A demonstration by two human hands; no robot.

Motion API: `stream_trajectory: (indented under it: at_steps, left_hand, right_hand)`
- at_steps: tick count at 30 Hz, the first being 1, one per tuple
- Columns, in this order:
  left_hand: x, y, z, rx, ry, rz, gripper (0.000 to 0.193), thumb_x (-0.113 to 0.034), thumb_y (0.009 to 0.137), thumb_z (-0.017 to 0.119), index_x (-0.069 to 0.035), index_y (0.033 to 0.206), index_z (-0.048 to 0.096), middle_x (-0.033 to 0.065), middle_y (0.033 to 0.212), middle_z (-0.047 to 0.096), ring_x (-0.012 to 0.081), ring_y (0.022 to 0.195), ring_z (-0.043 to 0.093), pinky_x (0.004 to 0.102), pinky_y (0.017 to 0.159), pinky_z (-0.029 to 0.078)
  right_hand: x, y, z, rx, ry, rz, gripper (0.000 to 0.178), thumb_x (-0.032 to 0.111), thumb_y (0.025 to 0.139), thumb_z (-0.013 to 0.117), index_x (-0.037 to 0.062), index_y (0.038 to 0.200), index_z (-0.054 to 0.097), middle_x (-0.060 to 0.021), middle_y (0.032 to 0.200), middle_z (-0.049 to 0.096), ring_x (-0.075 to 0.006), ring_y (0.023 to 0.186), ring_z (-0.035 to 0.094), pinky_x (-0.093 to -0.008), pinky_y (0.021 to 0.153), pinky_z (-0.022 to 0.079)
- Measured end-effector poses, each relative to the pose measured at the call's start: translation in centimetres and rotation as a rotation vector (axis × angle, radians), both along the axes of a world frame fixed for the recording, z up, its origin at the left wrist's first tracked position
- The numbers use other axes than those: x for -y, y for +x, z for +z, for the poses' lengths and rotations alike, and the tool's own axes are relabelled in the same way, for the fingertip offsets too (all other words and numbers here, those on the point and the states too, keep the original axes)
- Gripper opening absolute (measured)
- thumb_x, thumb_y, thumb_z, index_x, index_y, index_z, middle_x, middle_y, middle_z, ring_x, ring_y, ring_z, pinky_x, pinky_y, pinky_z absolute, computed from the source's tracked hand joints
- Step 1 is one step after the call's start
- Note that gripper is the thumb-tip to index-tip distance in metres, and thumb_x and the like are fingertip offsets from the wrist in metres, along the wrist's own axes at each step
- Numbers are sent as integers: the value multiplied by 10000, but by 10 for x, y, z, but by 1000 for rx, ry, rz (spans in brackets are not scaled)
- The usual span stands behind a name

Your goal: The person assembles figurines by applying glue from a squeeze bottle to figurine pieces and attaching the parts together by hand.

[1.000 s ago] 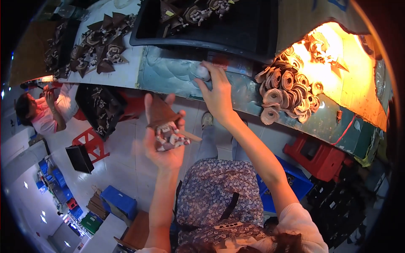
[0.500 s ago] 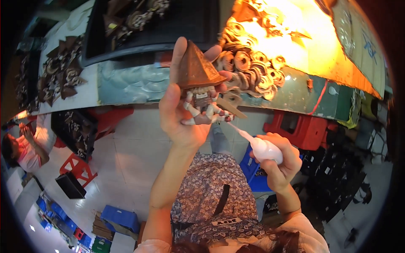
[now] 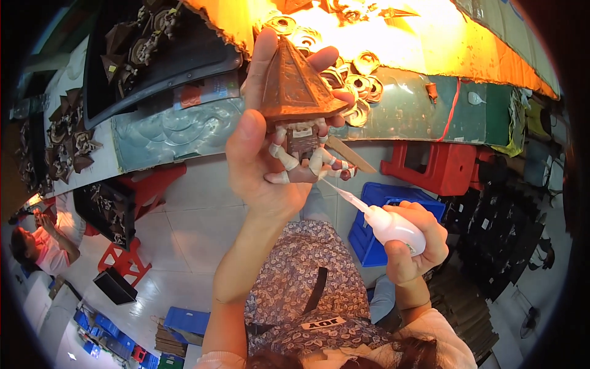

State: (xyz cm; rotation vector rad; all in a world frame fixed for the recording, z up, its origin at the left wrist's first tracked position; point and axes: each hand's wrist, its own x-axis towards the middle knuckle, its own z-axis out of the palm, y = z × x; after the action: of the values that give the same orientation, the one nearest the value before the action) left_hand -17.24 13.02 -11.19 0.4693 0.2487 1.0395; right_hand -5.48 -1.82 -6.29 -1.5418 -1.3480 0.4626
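Observation:
My left hand (image 3: 261, 175) is closed around a small figurine (image 3: 302, 144) and holds it up over the table's near edge. The figurine has a large rusty-brown pyramid head (image 3: 298, 86), pale jointed limbs and a flat tan blade (image 3: 351, 154) sticking out at its right. In my right hand (image 3: 424, 243) is a white squeeze bottle (image 3: 393, 229), gripped between thumb and fingers. Its thin pale nozzle (image 3: 350, 198) points up and left at the figurine's lower limbs. Whether the tip touches them, I cannot tell.
Round brown parts (image 3: 362, 86) lie under bright light by torn cardboard (image 3: 491, 67). At the left a black tray (image 3: 184, 67) holds more figurines. Below the green tabletop (image 3: 405, 120) stand a red stool (image 3: 427, 166) and a blue crate (image 3: 369, 230). Another person (image 3: 52, 246) sits far left.
The bottle's nozzle tip has shifted from the figurine's outer right limb inward, toward its lower limbs. The view has turned, so the tray and round parts appear farther left.

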Motion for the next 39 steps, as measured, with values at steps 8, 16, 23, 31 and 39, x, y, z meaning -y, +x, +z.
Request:
stream_trajectory:
  at_steps: [8, 16, 23, 31, 39]
  left_hand:
    - [5, 11, -2, 38, -28, -43, 712, -525, 832, 481, -213, 1432, 257, 244, 1338, 386, 328, 983, 551, 336, 805, 510]
    - [3, 13, -4, -5, -1, -48, 721, -535, 824, 485, -221, 1432, 255, 241, 1341, 387, 336, 1011, 564, 344, 831, 514]
    - [5, 14, -2, -30, -2, -58, 751, -552, 815, 485, -221, 1441, 235, 231, 1347, 388, 318, 995, 589, 336, 825, 512]
    - [7, 16, -2, -22, -27, -37, 764, -571, 814, 461, -213, 1447, 227, 230, 1337, 403, 307, 981, 589, 334, 789, 501]
    - [7, 14, -3, -29, -16, -24, 757, -563, 818, 451, -197, 1444, 235, 244, 1329, 410, 311, 975, 589, 336, 791, 496]
  right_hand:
    - [5, 7, 4, 14, -30, -17, 361, 187, 710, 760, -100, 879, 621, -138, 702, 653, -159, 490, 551, -246, 450, 417]
    - [2, 11, 15, 82, -79, 3, 376, 178, 678, 775, -87, 899, 626, -133, 634, 612, -157, 468, 540, -238, 418, 393]
    - [4, 10, 25, 151, -139, -13, 394, 188, 649, 793, -46, 927, 643, -115, 598, 578, -173, 478, 558, -246, 434, 410]
    - [5, 9, 27, 165, -151, -20, 394, 187, 649, 794, -49, 925, 641, -120, 608, 591, -181, 486, 569, -251, 441, 422]
    - [5, 3, 30, 141, -167, -18, 395, 189, 649, 794, -50, 923, 640, -119, 607, 596, -179, 484, 574, -252, 440, 426]
